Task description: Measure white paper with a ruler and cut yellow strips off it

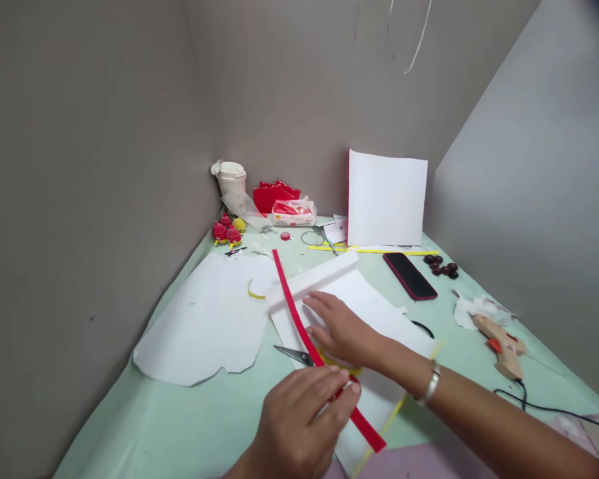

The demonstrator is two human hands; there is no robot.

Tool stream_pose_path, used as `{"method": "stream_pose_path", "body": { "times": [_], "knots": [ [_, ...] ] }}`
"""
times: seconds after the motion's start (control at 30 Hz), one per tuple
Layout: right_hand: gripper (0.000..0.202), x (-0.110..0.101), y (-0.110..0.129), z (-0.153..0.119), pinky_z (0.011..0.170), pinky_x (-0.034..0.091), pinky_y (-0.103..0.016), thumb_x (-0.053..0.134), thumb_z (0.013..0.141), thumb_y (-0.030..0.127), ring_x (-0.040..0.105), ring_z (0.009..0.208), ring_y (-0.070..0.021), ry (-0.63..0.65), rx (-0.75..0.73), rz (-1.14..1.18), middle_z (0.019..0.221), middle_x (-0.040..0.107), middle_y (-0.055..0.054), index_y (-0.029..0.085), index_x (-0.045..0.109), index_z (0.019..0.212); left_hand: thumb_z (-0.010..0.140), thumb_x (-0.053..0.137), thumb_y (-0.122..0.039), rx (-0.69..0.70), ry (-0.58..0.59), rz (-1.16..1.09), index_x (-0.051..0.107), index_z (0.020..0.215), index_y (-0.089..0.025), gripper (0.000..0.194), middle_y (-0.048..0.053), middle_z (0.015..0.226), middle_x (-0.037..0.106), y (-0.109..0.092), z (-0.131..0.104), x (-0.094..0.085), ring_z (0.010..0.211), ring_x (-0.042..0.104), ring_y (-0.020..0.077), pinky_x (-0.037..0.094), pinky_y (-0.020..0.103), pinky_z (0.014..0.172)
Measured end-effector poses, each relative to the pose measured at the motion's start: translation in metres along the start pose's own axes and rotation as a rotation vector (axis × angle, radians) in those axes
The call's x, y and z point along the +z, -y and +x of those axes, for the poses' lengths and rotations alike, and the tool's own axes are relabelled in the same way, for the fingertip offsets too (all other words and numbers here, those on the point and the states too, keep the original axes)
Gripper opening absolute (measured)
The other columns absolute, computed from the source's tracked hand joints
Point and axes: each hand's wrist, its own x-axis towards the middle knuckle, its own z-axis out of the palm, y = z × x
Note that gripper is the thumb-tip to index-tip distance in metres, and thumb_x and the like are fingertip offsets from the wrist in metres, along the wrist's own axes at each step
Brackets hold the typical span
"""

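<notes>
A long red paper strip runs diagonally over a white sheet with a rolled far edge. My left hand comes in from the bottom and pinches the near part of the red strip between thumb and fingers. My right hand, with a silver bracelet on its wrist, lies palm down on the white sheet beside the strip, fingers spread. A curl of yellow paper shows under that hand. Small scissors lie on the table just left of the strip, their handles hidden behind my hands.
A big white cut sheet lies at left on the green table cover. A phone, dark beads and a corded glue gun sit at right. At the back stand a white card, a cup and red paper ornaments.
</notes>
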Motion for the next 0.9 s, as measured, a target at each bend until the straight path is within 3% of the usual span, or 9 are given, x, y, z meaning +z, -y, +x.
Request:
{"method": "stream_pose_path", "body": {
  "times": [0.17,0.3,0.43,0.57,0.63,0.73,0.83,0.9],
  "knots": [
    [0.043,-0.014,0.009,-0.042,0.099,0.055,-0.045,0.065,0.088,0.020,0.061,0.119,-0.0308,0.022,0.031,0.040,0.133,0.060,-0.019,0.016,0.058,0.130,0.084,0.050,-0.002,-0.023,0.060,-0.045,0.068,0.106,-0.013,0.031,0.010,0.092,0.078,0.002,0.000,0.008,0.082,0.074,0.0204,0.061,0.030,0.073],
    [0.043,0.001,0.007,-0.061,0.099,0.053,-0.050,0.067,0.085,0.020,0.055,0.126,-0.0355,-0.037,-0.041,0.025,0.137,0.056,-0.022,0.016,0.059,0.128,0.084,0.048,0.000,-0.073,0.099,-0.124,0.066,0.104,-0.012,0.030,0.010,0.091,0.077,0.001,-0.003,0.013,0.082,0.074,0.0188,0.060,0.027,0.075],
    [0.043,0.020,0.003,-0.067,0.100,0.053,-0.050,0.063,0.089,0.019,0.057,0.124,-0.0345,-0.160,-0.072,0.009,0.136,0.057,-0.023,0.013,0.056,0.131,0.090,0.046,-0.007,-0.101,0.157,-0.161,0.066,0.100,-0.015,0.024,0.007,0.077,0.074,-0.002,-0.009,0.020,0.067,0.072,0.0158,0.058,0.023,0.064],
    [0.043,0.023,0.007,-0.071,0.097,0.055,-0.050,0.059,0.090,0.017,0.059,0.120,-0.0338,-0.197,-0.077,0.043,0.132,0.059,-0.024,0.011,0.057,0.133,0.094,0.047,-0.012,-0.126,0.231,-0.191,0.066,0.102,-0.017,0.021,0.006,0.080,0.075,-0.005,-0.012,0.023,0.070,0.072,0.0167,0.058,0.025,0.066],
    [0.046,0.021,0.009,-0.073,0.098,0.055,-0.050,0.058,0.089,0.015,0.057,0.122,-0.0331,-0.188,-0.063,0.093,0.134,0.058,-0.023,0.012,0.056,0.135,0.096,0.052,-0.026,-0.133,0.242,-0.218,0.065,0.105,-0.016,0.019,0.008,0.086,0.076,-0.006,-0.010,0.020,0.078,0.073,0.0204,0.059,0.029,0.072],
    [0.052,0.018,0.012,-0.074,0.101,0.052,-0.051,0.060,0.086,0.013,0.054,0.127,-0.0321,-0.162,-0.027,0.167,0.138,0.056,-0.020,0.016,0.054,0.138,0.092,0.055,-0.055,-0.120,0.201,-0.275,0.063,0.111,-0.014,0.047,0.011,0.094,0.077,-0.004,-0.001,0.012,0.087,0.073,0.0248,0.060,0.036,0.080],
    [0.052,0.015,0.014,-0.073,0.104,0.050,-0.051,0.060,0.084,0.012,0.053,0.127,-0.0309,-0.159,0.000,0.208,0.136,0.058,-0.018,0.017,0.056,0.136,0.096,0.050,-0.028,-0.175,0.205,-0.129,0.061,0.117,-0.017,0.026,0.011,0.108,0.076,0.011,0.004,0.005,0.099,0.071,0.0242,0.056,0.040,0.089],
    [0.048,0.015,0.015,-0.072,0.106,0.048,-0.051,0.060,0.087,0.014,0.053,0.127,-0.0300,-0.150,0.022,0.212,0.135,0.060,-0.017,0.017,0.057,0.135,0.095,0.047,-0.017,-0.226,0.185,0.073,0.060,0.121,-0.016,0.029,0.013,0.114,0.074,0.029,0.003,0.004,0.106,0.069,0.0250,0.055,0.042,0.091]
  ]
}}
